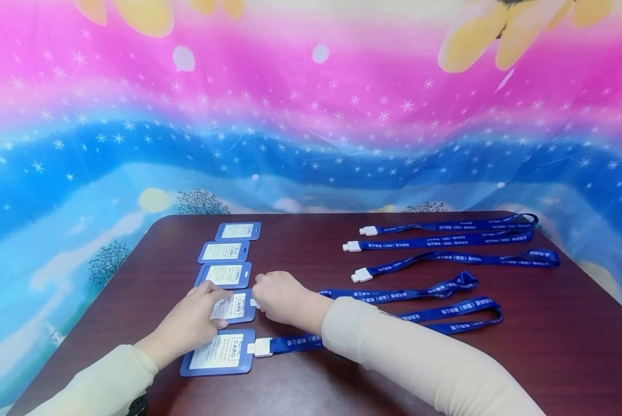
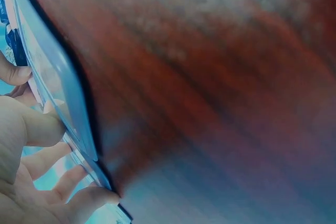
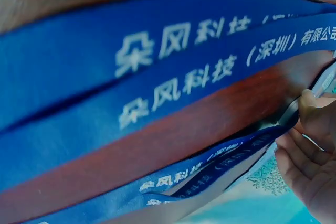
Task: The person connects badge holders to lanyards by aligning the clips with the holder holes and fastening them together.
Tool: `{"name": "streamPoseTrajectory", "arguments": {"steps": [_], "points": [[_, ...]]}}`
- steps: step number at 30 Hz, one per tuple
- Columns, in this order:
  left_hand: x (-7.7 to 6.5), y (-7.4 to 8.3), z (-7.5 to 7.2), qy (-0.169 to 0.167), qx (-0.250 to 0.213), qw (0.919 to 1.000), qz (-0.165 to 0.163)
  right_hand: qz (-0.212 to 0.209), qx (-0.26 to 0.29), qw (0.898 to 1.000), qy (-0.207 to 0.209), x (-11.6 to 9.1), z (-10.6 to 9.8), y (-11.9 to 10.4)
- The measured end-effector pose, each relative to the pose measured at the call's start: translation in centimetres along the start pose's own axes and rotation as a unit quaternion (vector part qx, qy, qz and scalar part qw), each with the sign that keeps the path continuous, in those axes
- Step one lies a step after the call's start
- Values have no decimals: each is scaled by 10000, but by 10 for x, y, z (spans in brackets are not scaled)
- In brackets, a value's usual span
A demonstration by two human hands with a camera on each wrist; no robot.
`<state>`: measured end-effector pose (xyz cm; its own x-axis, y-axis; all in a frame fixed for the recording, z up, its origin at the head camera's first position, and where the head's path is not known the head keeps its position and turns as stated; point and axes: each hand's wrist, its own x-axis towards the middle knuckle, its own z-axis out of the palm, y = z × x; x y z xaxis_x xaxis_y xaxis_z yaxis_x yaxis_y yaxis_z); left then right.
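Note:
My left hand [image 1: 188, 318] holds a blue-framed badge holder [image 1: 244, 315] flat on the table, thumb at the near edge and fingers at the far edge. At that holder's slotted right end, my right hand [image 1: 285, 297] pinches the white clip [image 1: 254, 303] of a blue lanyard [image 1: 373, 296]. The curled fingers hide much of the clip, so whether it is through the slot I cannot tell. In the right wrist view, thumb and fingertips of the right hand [image 3: 310, 156] close on the lanyard's end. Nearest me, another badge holder [image 1: 222, 371] is joined to a second lanyard's white clip [image 1: 262, 346].
Three more badge holders, including one [image 1: 223, 275] just beyond my left hand, lie in a column on the dark red table [image 1: 300, 242]. Three lanyards, one nearest [image 1: 446, 258], stretch out at the back right. A patterned cloth [image 1: 311, 127] hangs behind the table.

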<state>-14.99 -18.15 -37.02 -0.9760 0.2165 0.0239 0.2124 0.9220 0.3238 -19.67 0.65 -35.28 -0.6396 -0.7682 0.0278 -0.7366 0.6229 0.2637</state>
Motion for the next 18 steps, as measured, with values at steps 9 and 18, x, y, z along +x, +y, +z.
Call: {"name": "streamPoseTrajectory", "arguments": {"steps": [9,18], "points": [[0,-3,-2,-51,0,9999,89,45,70,10000,-33,-1,-1,0],[3,-10,-12,-462,342,9974,429,28,520,9983,-265,-8,-1,9]]}}
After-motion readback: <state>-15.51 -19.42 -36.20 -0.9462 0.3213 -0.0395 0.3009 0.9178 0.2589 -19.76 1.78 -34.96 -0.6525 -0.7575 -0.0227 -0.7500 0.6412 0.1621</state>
